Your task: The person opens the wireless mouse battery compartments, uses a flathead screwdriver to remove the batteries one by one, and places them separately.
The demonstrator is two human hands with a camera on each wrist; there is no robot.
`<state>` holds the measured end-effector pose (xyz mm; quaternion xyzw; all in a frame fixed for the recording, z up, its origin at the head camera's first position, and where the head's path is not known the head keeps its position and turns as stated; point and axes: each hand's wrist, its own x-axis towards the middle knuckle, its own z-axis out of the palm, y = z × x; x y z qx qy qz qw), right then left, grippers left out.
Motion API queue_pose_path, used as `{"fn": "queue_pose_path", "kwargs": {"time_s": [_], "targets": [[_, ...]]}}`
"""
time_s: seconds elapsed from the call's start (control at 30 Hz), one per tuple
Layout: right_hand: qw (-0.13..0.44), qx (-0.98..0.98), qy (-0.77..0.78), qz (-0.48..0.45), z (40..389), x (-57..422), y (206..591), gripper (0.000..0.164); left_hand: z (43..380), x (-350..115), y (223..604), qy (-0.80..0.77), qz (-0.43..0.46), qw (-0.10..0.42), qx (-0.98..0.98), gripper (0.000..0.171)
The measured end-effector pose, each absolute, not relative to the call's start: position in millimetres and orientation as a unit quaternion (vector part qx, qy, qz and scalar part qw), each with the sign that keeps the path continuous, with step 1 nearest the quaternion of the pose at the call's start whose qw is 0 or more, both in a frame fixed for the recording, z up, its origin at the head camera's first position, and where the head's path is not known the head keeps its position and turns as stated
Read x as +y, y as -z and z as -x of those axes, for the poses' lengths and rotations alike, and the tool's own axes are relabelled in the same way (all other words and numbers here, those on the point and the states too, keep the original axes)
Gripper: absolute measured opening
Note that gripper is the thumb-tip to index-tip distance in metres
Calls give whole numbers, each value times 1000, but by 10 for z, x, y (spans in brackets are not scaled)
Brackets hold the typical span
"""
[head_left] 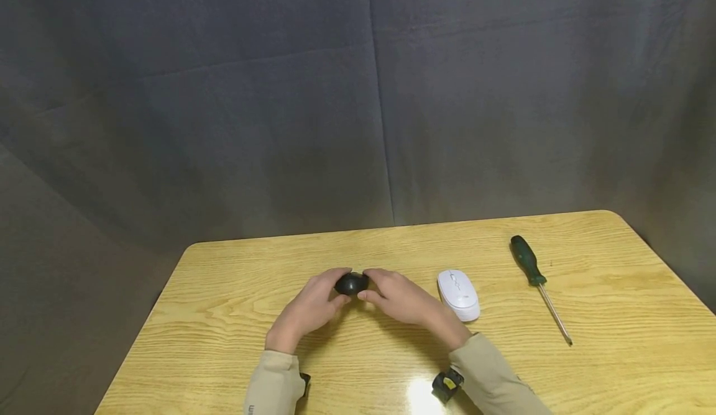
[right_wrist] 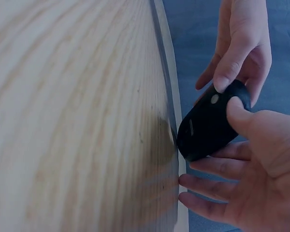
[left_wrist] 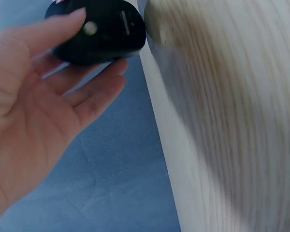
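A black computer mouse (head_left: 352,284) is between both hands over the middle of the table. My left hand (head_left: 314,300) pinches its left end, thumb on the near face and fingers behind, as the left wrist view shows. From the other side my right hand (head_left: 404,297) grips it, thumb pressed on the same face and fingers spread behind it. In the right wrist view the mouse (right_wrist: 208,123) shows a round light spot and a short pale slot, and its lower end is close to the tabletop.
A white computer mouse (head_left: 458,295) lies just right of my right hand. Farther right is a screwdriver (head_left: 527,259) with a dark green handle, its tip toward me. The wooden table (head_left: 224,291) ends at a dark grey curtain (head_left: 279,123).
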<state>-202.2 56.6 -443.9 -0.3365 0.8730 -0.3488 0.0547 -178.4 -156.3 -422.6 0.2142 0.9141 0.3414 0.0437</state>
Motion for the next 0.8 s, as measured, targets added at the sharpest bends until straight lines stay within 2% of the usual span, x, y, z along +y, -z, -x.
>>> {"fn": "queue_pose_path", "kwargs": {"time_s": [0.17,0.33,0.5,0.67,0.8], "targets": [[55,864,371,335,2035,564,4426,27,1788,-1524,4242,-335,-202,-18,920,39],[22,855,405,323,2052,570,4415,24,1787,-1499,4254,-330,-181,-47,926,41],[18,839,458,293,2051,558,4389,22,1793,-1487,4252,-360,-173,-46,916,42],[10,828,508,239,2031,549,4332,29,1808,-1481,4248,-408,-174,-32,896,51],[20,814,545,200,2022,554,4309,34,1822,-1467,4248,-427,-173,-46,886,52]]}}
